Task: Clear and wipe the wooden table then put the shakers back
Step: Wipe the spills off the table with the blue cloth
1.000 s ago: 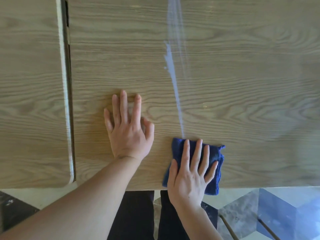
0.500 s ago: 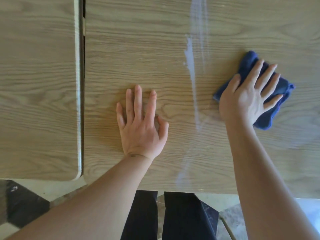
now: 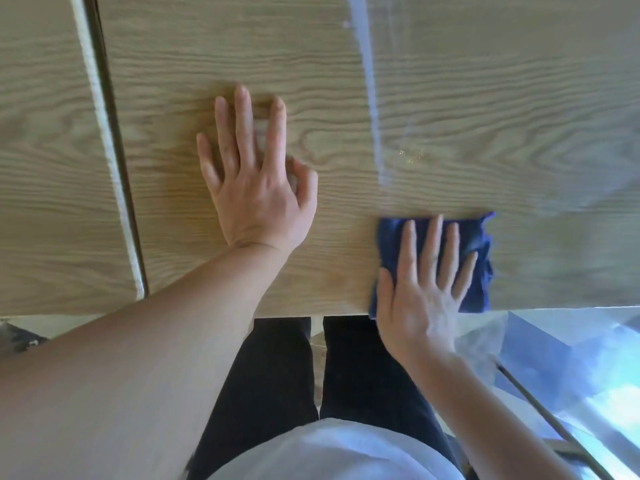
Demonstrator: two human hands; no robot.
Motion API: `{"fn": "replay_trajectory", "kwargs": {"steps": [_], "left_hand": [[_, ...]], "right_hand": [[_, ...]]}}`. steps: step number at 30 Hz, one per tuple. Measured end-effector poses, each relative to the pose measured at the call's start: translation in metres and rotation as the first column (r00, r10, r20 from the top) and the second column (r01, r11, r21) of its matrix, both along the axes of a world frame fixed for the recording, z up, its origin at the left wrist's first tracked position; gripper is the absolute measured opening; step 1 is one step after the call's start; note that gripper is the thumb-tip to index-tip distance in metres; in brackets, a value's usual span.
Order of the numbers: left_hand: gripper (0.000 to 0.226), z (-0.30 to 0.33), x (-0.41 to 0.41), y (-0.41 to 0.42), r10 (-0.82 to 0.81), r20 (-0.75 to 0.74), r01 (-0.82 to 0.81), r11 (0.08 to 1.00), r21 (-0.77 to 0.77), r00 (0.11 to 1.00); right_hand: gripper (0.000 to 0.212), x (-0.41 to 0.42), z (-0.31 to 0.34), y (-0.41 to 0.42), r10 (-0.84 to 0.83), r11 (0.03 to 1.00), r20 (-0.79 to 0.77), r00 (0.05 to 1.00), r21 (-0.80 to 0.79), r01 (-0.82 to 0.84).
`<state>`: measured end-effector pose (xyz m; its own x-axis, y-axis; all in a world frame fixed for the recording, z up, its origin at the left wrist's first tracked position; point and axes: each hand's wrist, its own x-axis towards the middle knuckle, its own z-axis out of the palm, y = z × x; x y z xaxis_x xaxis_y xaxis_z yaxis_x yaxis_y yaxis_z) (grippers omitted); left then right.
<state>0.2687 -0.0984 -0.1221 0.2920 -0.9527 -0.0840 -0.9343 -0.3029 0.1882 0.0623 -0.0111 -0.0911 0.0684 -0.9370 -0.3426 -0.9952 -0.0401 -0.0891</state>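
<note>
The wooden table (image 3: pixel 450 98) fills the upper view, its near edge running across the middle. My right hand (image 3: pixel 422 292) presses flat on a folded blue cloth (image 3: pixel 479 258) right at that near edge, fingers spread over it. My left hand (image 3: pixel 256 178) lies flat on the tabletop to the left of the cloth, fingers apart, holding nothing. A pale wet streak (image 3: pixel 372 81) runs from the far side down toward the cloth. No shakers are in view.
A second wooden tabletop (image 3: pixel 45 168) adjoins on the left, parted by a narrow dark gap (image 3: pixel 117 168). Below the edge are my dark trousers (image 3: pixel 277 375) and a patterned tile floor (image 3: pixel 571 358) with a thin dark rod crossing it.
My right hand has swept the cloth from the far right of the table back to the near edge. The left hand stays planted flat.
</note>
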Motion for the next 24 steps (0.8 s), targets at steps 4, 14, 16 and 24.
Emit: {"fn": "replay_trajectory", "kwargs": {"steps": [4, 14, 16, 24], "left_hand": [[0.068, -0.002, 0.000, 0.000, 0.013, 0.026, -0.012, 0.999, -0.041, 1.000], [0.067, -0.004, 0.001, 0.001, 0.007, 0.033, -0.006, 0.999, -0.047, 0.999], [0.067, -0.004, -0.001, 0.001, 0.007, 0.026, -0.006, 0.999, -0.039, 1.000], [0.065, -0.001, -0.001, 0.001, 0.007, 0.030, -0.006, 1.000, -0.022, 1.000]], "right_hand": [[0.061, 0.059, -0.009, 0.015, 0.322, 0.947, 0.110, 0.940, -0.025, -0.321], [0.064, -0.062, -0.007, -0.069, -0.124, 0.989, -0.024, 0.992, -0.082, 0.121], [0.065, -0.040, -0.012, -0.088, -0.342, 0.933, 0.003, 0.940, -0.115, 0.340], [0.066, 0.071, -0.015, -0.122, -0.150, 0.971, 0.047, 0.988, -0.183, 0.156]]}}
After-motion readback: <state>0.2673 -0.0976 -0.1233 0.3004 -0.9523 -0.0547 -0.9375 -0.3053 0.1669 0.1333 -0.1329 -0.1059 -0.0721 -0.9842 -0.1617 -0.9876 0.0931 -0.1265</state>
